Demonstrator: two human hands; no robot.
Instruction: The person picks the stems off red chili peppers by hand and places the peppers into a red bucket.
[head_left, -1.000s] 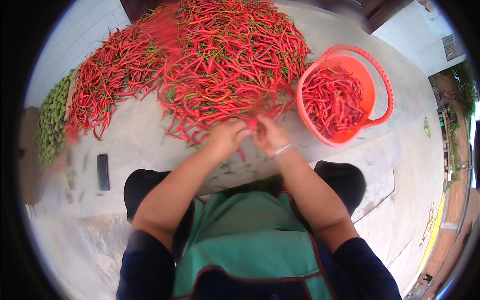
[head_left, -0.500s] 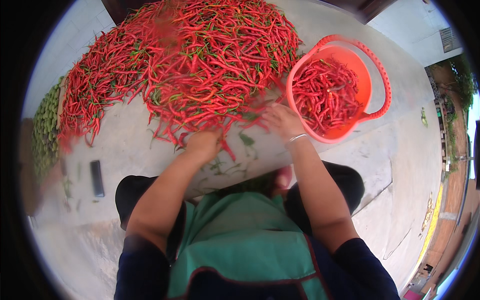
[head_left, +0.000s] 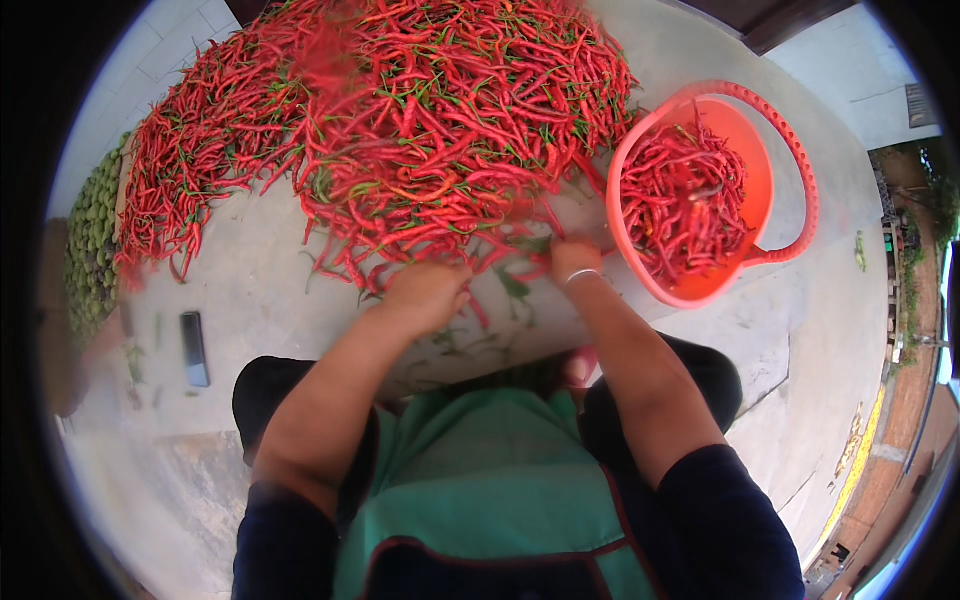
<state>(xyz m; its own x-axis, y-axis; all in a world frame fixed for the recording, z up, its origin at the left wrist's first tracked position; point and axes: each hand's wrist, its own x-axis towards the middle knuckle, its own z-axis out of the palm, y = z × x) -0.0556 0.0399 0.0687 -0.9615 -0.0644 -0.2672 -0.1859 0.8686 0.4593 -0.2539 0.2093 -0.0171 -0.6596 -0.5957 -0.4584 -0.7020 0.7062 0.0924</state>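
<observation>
A big heap of long red chili peppers with green stems (head_left: 450, 130) spreads over the floor in front of me. My left hand (head_left: 430, 293) is at its near edge, fingers curled round a red chili pepper (head_left: 479, 312) whose tip points down beside them. My right hand (head_left: 576, 262), with a silvery bangle at the wrist, is closed between the heap and the bucket; whatever its blurred fingers hold is hidden. The red-orange bucket (head_left: 618, 220), its handle leaning to the right, contains loose red chili peppers (head_left: 690, 195) that look stemless.
Green stems and leaf bits (head_left: 455, 340) litter the floor by my feet. A dark phone (head_left: 194, 348) lies to the left. Further left is a pile of green produce (head_left: 95, 235). My knees and green apron (head_left: 490, 480) are close below the hands.
My right hand has moved from the bucket's rim toward the heap's near edge and closed. My left hand has shifted slightly right. The whole view has also turned a little.
</observation>
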